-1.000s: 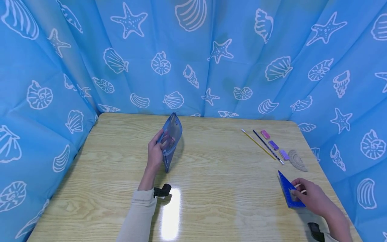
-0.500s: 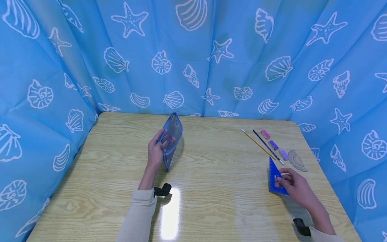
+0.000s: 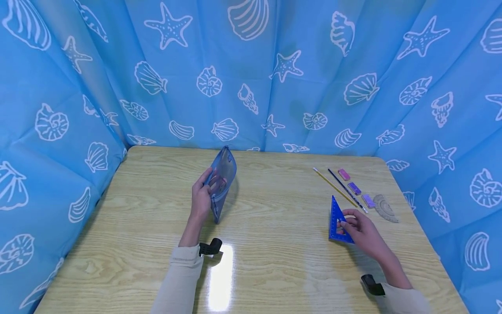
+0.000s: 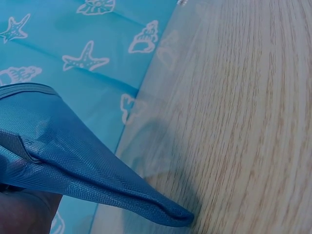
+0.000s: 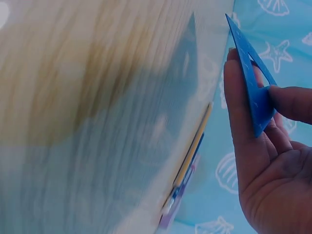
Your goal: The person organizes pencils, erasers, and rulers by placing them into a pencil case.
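My left hand [image 3: 201,198] grips a blue mesh zip pouch [image 3: 225,176] by its near side, left of the table's middle. The pouch gapes open, and fingers show through its see-through wall. In the left wrist view the pouch [image 4: 87,156] slants down toward the table, its zip edge running along it. Between thumb and fingers, my right hand [image 3: 364,233] pinches a blue set square [image 3: 336,222] with a triangular cutout. Seen from the right wrist, the set square [image 5: 254,83] is tilted, the thumb on one face and fingers behind, with its shadow on the wood.
Beyond the right hand lie a yellow pencil [image 3: 333,186], a dark patterned pencil [image 3: 347,189], a pink eraser [image 3: 344,174], two purple erasers [image 3: 354,188] and a clear protractor [image 3: 385,208]. A blue shell-print curtain [image 3: 251,78] borders the wooden table [image 3: 274,261] at back and sides.
My right hand has carried the set square leftward and somewhat farther back, from the table's right side toward the pouch. The left hand and pouch stay where they were.
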Demonstrator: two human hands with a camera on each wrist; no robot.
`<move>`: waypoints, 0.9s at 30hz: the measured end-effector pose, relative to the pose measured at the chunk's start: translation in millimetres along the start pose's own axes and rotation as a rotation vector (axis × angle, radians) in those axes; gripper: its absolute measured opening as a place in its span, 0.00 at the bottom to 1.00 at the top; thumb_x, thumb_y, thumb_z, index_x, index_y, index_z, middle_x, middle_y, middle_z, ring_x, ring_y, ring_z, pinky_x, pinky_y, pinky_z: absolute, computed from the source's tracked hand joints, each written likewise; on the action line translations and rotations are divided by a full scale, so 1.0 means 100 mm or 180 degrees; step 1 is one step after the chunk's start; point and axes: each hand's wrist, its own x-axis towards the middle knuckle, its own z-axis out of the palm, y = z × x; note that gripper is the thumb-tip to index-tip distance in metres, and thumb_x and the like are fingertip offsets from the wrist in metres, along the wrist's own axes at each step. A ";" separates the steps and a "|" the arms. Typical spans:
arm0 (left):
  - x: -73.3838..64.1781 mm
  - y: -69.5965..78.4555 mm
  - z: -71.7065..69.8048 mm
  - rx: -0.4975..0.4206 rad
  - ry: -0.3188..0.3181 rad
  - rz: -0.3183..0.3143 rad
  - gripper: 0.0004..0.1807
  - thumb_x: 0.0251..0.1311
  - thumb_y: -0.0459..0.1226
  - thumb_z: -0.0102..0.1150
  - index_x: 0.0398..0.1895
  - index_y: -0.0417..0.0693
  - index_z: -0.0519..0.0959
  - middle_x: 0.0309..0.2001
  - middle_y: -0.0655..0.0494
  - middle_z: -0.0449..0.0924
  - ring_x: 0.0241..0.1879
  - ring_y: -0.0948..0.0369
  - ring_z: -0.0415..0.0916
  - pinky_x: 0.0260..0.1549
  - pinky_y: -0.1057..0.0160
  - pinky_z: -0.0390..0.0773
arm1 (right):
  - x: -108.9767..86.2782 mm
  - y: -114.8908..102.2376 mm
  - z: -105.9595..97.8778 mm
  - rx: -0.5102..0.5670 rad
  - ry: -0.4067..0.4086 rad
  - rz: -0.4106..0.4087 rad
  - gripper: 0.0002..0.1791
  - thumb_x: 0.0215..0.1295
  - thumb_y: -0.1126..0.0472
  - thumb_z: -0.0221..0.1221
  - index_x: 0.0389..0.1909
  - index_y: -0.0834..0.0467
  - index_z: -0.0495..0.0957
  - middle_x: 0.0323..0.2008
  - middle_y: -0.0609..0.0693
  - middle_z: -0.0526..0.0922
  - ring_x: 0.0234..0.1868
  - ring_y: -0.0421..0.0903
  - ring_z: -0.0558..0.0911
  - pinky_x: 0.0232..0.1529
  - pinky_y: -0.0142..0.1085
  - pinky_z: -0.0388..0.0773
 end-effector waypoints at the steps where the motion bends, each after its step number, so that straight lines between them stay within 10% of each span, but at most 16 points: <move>1: 0.00 0.00 0.00 -0.0036 -0.0005 0.0010 0.37 0.61 0.24 0.27 0.78 0.38 0.58 0.72 0.39 0.68 0.71 0.44 0.68 0.73 0.46 0.68 | 0.02 -0.01 0.02 0.0010 0.0003 -0.0010 0.17 0.78 0.70 0.46 0.62 0.74 0.62 0.45 0.68 0.84 0.37 0.41 0.88 0.41 0.29 0.87; 27: 0.01 0.00 -0.04 -0.0212 -0.0041 0.0102 0.38 0.59 0.22 0.25 0.77 0.34 0.57 0.72 0.35 0.66 0.72 0.42 0.65 0.72 0.44 0.67 | 0.46 -0.26 0.51 0.0489 0.0105 -0.0266 0.16 0.78 0.70 0.47 0.60 0.73 0.64 0.42 0.67 0.83 0.36 0.39 0.87 0.41 0.29 0.87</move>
